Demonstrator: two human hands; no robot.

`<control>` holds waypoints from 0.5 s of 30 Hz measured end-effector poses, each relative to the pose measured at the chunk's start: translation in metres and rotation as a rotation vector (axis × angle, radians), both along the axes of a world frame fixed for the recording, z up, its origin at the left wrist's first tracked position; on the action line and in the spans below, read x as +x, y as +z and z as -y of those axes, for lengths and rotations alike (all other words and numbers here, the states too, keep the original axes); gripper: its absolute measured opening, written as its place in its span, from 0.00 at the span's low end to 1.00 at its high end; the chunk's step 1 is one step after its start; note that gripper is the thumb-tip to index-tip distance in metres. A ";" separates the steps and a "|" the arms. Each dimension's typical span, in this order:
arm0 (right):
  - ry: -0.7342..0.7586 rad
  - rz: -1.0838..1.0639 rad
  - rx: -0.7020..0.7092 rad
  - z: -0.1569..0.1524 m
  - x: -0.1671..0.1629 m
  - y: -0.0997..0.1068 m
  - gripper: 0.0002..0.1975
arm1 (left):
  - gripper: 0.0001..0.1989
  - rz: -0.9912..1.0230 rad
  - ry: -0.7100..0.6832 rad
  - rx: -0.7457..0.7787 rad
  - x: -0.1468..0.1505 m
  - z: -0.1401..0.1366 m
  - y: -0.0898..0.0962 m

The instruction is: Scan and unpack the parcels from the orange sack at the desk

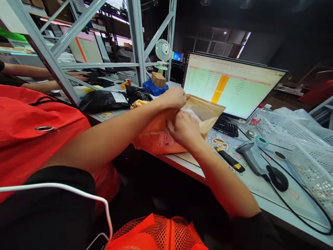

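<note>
Fingers of the left hand (177,99) pinch the rim of a bag (153,137) at the front edge of a desk (291,218); the right hand (186,126) curls at its open mouth, fingertips hidden, its grip impossible to tell. Mat (265,187) shows between the cutter (230,159) and that edge. Close ahead stand the monitor (234,86) and keyboard (226,126); black parcels (99,100) crowd the left. Scanner (249,156), mouse (278,177) and white baskets (312,170) fill the right. Orange and creased, the bag bears a pale label (166,139) and shows a tan lining.
</note>
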State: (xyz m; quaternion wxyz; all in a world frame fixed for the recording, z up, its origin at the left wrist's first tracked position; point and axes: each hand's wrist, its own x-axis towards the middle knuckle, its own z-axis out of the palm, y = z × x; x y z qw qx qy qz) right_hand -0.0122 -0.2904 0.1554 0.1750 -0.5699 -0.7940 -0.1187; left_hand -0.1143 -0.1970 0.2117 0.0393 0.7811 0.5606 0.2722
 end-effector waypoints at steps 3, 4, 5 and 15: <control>0.020 -0.202 -0.033 -0.028 -0.022 -0.009 0.23 | 0.22 0.027 0.029 -0.032 0.000 -0.006 -0.003; 0.027 -0.262 -0.042 -0.037 -0.026 -0.015 0.25 | 0.23 0.038 0.065 -0.015 -0.004 -0.010 -0.007; 0.032 -0.307 -0.048 -0.044 -0.028 -0.022 0.25 | 0.24 0.050 0.106 0.018 -0.008 -0.014 -0.012; 0.282 0.076 0.018 0.013 -0.023 -0.076 0.11 | 0.26 -0.012 0.328 0.276 -0.056 -0.077 -0.047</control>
